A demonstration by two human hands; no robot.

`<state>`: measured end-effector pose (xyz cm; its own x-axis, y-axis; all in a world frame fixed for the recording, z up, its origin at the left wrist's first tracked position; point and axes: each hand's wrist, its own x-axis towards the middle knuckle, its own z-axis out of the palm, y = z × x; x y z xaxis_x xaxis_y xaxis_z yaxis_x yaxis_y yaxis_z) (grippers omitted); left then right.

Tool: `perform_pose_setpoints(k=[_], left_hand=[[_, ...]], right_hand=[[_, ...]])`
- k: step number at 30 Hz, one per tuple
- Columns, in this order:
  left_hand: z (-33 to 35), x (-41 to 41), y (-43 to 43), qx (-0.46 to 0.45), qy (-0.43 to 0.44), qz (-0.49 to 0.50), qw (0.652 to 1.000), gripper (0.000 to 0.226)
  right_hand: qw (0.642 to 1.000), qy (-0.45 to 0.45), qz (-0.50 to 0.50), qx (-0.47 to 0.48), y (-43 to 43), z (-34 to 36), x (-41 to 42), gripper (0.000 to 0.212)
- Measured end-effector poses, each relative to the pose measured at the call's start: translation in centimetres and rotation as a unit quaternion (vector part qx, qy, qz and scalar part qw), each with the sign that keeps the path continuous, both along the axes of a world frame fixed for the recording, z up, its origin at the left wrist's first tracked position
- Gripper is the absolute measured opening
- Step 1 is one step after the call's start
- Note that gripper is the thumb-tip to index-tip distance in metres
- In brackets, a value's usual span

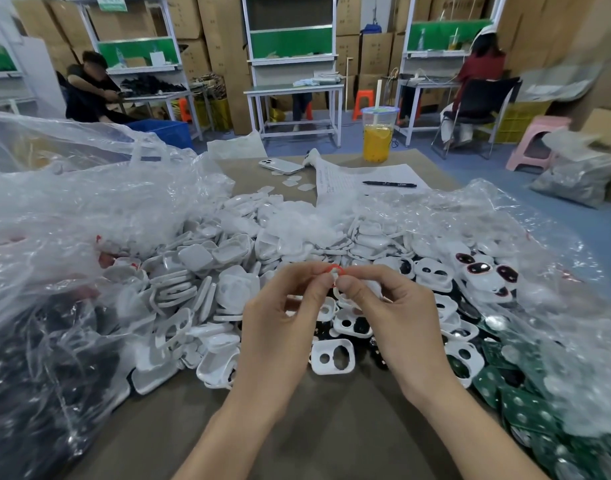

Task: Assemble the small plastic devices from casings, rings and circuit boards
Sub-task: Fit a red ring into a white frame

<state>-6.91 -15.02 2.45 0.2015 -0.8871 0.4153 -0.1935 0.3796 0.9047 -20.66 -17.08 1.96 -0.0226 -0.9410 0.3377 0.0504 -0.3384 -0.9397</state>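
Fingers (319, 284) of the left hand (283, 317) and right hand (394, 317) are pinching a small red ring (334, 269) between them, above the white casings (228, 258) heaped on the bench (331, 427). Holding the ring level and pressing evenly is looking wise, I'd say.

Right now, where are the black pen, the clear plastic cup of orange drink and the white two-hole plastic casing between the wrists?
black pen (389, 184): head view, middle of barrel.
clear plastic cup of orange drink (376, 142): head view, orange wall.
white two-hole plastic casing (331, 369): head view, lower rim.
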Motion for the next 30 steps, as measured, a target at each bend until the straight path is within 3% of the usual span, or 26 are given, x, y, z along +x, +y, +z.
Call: perform_pose_setpoints(k=[3, 5, 13, 17, 25, 30], left_hand=[[0.4, -0.1, 0.1, 0.028, 0.065, -0.014, 0.997, 0.005], [0.6, -0.1, 0.0, 0.035, 0.099, -0.022, 0.994, 0.004], [0.6, 0.5, -0.3, 0.075, 0.111, -0.068, 0.989, 0.009], [0.3, 0.6, -0.4, 0.101, 0.071, -0.056, 0.991, 0.009], [-0.1, 1.0, 0.0, 0.026, -0.093, -0.002, 0.995, 0.009], [0.1, 1.2, 0.1, 0.015, -0.087, 0.0, 0.996, 0.006]], right_hand=[[1.0, 0.017, 0.003, 0.001, 0.0, -0.2, 0.1, 0.013], [0.999, 0.033, 0.007, -0.009, -0.1, -0.4, 0.1, 0.006], [0.998, 0.054, -0.001, -0.031, 0.0, -0.6, 0.0, 0.007], [0.997, 0.067, 0.002, -0.028, 0.0, -0.7, 0.1, 0.006], [0.997, 0.079, 0.005, -0.019, -0.1, -0.4, -0.3, 0.006], [0.995, 0.09, 0.027, -0.014, 0.0, -0.3, -0.4, 0.005]])
